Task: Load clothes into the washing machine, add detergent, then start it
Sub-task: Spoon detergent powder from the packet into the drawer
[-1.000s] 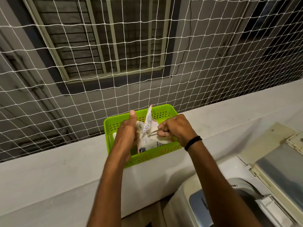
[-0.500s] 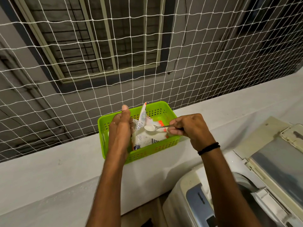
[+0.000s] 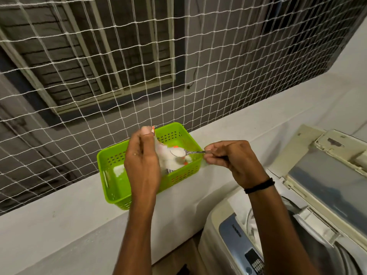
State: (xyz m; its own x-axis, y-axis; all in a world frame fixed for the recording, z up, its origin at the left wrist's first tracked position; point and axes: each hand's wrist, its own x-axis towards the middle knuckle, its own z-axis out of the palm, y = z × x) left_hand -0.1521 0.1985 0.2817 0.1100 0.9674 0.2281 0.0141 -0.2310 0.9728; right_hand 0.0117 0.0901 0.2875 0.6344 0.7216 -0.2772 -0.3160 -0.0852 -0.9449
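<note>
A lime-green perforated basket [image 3: 179,176] sits on the grey ledge. Inside it stands an opened white detergent packet [image 3: 167,158] with orange print; my left hand [image 3: 142,161] grips its upper edge and holds it upright. My right hand [image 3: 231,158] pinches the handle of a metal spoon [image 3: 187,152]; the bowl, heaped with white powder, hovers just above the packet's mouth. The top-loading washing machine [image 3: 234,235] stands at the lower right with its lid [image 3: 335,181] raised. My right forearm hides most of the drum.
A white safety net [image 3: 139,66] rises directly behind the basket along the grey ledge [image 3: 59,215]. The machine's blue control panel [image 3: 244,253] faces me at the bottom. White powder lies in the basket's left corner [image 3: 119,170].
The spoon went from deep in the packet to lifted out, full of powder. My right hand drew back to the right. The view shifted toward the washing machine.
</note>
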